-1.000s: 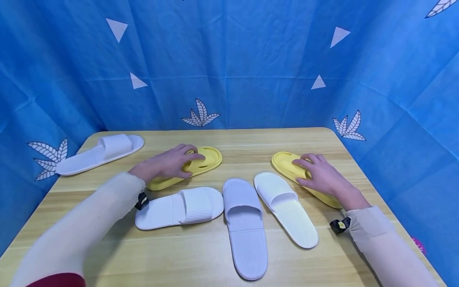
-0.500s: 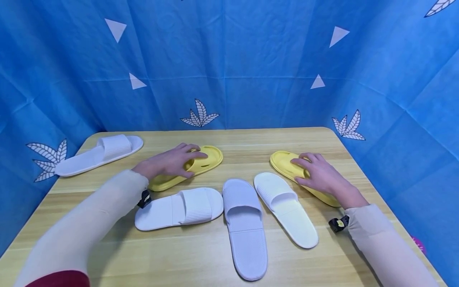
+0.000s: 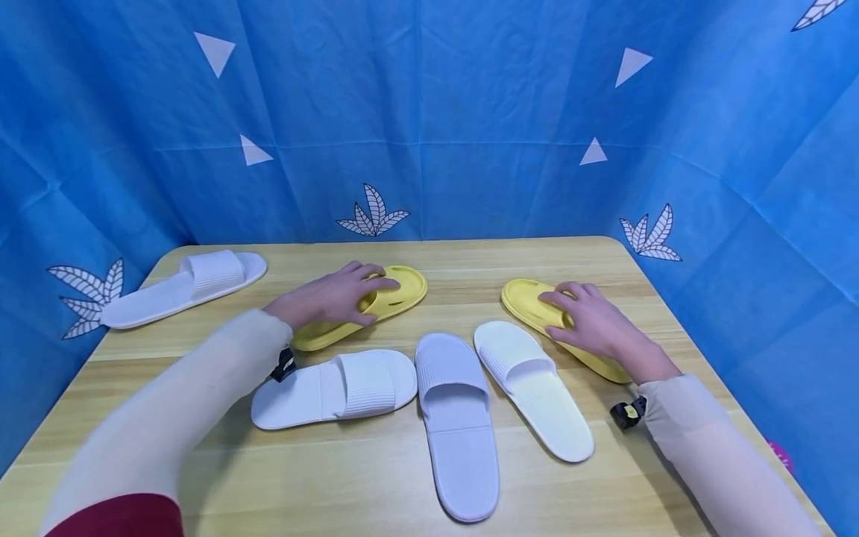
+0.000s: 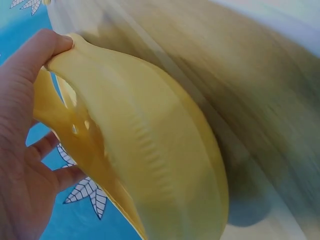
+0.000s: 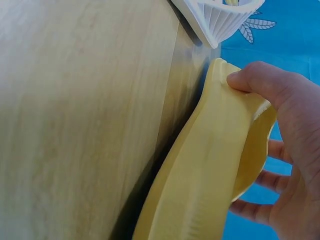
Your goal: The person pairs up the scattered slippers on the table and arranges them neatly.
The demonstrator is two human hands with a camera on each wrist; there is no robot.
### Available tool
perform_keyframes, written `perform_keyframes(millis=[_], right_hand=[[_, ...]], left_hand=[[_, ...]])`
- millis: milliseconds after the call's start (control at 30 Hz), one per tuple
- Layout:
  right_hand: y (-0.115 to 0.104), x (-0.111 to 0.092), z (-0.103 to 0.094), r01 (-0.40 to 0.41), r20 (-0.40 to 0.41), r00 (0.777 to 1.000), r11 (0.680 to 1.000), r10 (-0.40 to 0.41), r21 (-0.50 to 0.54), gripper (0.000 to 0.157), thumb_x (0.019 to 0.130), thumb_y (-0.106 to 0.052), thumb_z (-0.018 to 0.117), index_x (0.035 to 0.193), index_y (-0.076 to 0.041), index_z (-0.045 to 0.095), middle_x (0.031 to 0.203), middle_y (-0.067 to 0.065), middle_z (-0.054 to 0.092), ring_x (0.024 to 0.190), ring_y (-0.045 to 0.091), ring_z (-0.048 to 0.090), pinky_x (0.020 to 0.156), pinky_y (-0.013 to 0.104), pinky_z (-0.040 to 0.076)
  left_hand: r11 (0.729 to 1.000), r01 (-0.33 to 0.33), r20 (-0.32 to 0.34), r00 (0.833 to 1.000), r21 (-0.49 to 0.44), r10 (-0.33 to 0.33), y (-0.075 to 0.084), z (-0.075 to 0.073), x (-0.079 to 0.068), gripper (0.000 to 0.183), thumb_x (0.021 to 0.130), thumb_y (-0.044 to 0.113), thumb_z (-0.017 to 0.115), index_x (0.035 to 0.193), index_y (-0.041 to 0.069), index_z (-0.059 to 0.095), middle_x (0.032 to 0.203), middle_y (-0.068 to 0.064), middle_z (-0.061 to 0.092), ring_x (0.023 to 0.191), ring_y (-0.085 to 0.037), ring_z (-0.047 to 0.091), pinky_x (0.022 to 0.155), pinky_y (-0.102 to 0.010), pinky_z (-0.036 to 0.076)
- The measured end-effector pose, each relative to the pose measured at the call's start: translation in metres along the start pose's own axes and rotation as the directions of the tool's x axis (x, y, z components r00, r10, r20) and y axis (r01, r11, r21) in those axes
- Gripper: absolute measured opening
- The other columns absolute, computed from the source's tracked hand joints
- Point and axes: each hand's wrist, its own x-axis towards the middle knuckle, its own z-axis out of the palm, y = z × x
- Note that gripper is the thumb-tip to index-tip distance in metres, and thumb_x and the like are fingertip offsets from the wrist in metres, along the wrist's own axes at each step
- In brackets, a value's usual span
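Note:
In the head view, my left hand [image 3: 335, 297] grips a yellow slipper [image 3: 405, 285] across its strap, toward the back left of the table. Its thumb presses the near side of the sole in the left wrist view, with fingers round the strap's other side [image 4: 142, 130]. My right hand [image 3: 593, 322] holds the matching yellow slipper [image 3: 522, 300] on the right, toe angled to the back left. The right wrist view shows that slipper's sole edge [image 5: 205, 145] under the thumb, other fingers beyond the strap. Both palms hide parts of the straps and heels.
Between and in front of the hands lie a white slipper [image 3: 300, 399], a lavender slipper [image 3: 464, 462] and a cream slipper [image 3: 553, 418]. Another pale slipper [image 3: 218, 272] rests at the table's back left corner. Blue curtains [image 3: 510, 89] enclose the wooden table [image 3: 335, 485].
My left hand has moved to the right and slightly back with its yellow slipper. The right hand and its slipper have shifted slightly left. The other slippers stay put.

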Motion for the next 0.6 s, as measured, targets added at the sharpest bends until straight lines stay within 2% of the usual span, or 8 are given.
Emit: perform_keyframes(millis=[600], right_hand=[[-0.01,0.02,0.007,-0.003,-0.023,1.0,1.0,0.003,-0.022,0.059,0.089,-0.038,0.068,0.141,-0.015,0.052,0.133,0.02,0.047,0.12,0.045,0.042,0.093,0.061,0.043]], left_hand=[[0.999,-0.027,0.003,1.0,0.043,0.027,0.02,-0.004,0.034,0.072,0.088,0.045,0.067,0.152,0.034,0.035,0.153,-0.008,0.031,0.136,-0.034,0.031,0.106,-0.054,0.036]])
